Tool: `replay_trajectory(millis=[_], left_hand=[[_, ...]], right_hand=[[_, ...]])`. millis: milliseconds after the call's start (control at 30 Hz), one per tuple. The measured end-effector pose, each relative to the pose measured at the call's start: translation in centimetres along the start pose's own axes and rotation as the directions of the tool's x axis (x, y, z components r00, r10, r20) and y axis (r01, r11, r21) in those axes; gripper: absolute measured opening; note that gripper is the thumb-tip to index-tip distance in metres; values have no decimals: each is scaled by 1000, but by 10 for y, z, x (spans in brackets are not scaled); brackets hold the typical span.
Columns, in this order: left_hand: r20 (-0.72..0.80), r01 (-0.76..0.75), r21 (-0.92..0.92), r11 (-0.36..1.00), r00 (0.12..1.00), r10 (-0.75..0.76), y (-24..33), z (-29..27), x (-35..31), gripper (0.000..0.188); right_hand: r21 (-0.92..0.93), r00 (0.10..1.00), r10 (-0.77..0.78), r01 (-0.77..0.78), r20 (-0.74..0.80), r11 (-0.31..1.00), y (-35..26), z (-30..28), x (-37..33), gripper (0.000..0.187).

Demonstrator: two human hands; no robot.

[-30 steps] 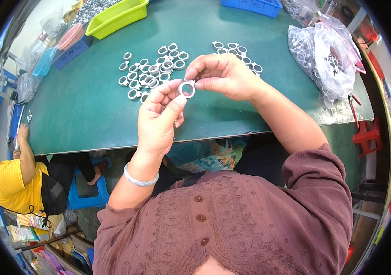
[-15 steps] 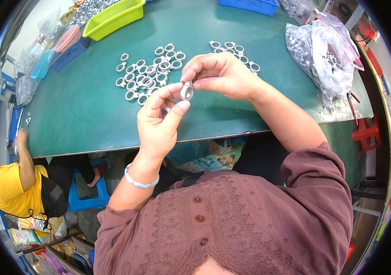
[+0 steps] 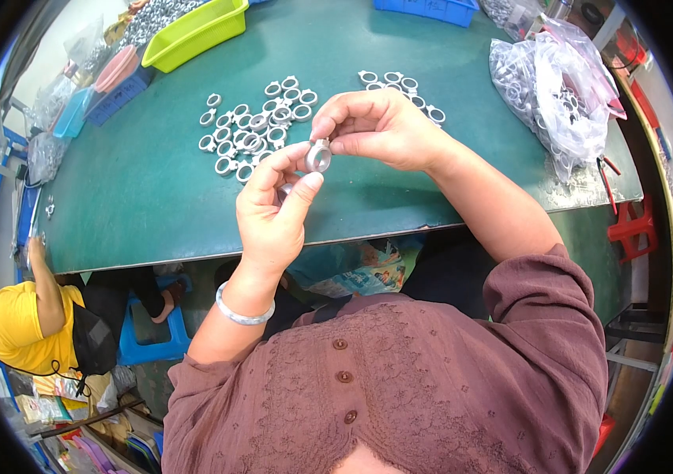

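Note:
My left hand [image 3: 277, 197] grips a silver metal ring clamp [image 3: 318, 156] between thumb and forefinger, its round opening facing me. A second grey ring part [image 3: 285, 192] shows partly inside the curled fingers of that hand. My right hand [image 3: 376, 130] pinches the small lug at the top of the same ring clamp; its fingertips hide whatever else may be there. Just beyond my left hand lies a loose pile of similar ring clamps [image 3: 250, 142] on the green table [image 3: 400, 197]. Another group of ring clamps [image 3: 408, 83] lies behind my right hand, partly covered by it.
A lime-green bin [image 3: 194, 35] and a blue bin [image 3: 427, 9] stand at the back. Clear bags of rings [image 3: 554, 103] lie at the right, near red-handled pliers [image 3: 607, 183]. At left, a person in yellow [image 3: 24, 324] sits by a blue stool [image 3: 151, 336].
The ring clamp between my hands has turned slightly, showing more of its opening. Both hands keep their hold, almost in the same place.

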State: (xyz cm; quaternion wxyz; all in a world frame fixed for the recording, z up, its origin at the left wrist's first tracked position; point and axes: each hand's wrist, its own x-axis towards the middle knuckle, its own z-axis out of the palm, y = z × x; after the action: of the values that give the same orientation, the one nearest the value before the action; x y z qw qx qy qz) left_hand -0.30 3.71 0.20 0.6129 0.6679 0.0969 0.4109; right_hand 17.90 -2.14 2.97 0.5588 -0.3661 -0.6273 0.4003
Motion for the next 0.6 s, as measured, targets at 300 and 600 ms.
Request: replay_trajectory(millis=[300,600], left_hand=[[-48,296,-258,920,947,-318,13,2,2,33],[132,448,-447,774,889,-438,8,0,2,23]], right_hand=[[28,999,40,-40,-18,999,-2,1,-1,18],[-71,981,173,-180,-91,981,-6,0,0,11]])
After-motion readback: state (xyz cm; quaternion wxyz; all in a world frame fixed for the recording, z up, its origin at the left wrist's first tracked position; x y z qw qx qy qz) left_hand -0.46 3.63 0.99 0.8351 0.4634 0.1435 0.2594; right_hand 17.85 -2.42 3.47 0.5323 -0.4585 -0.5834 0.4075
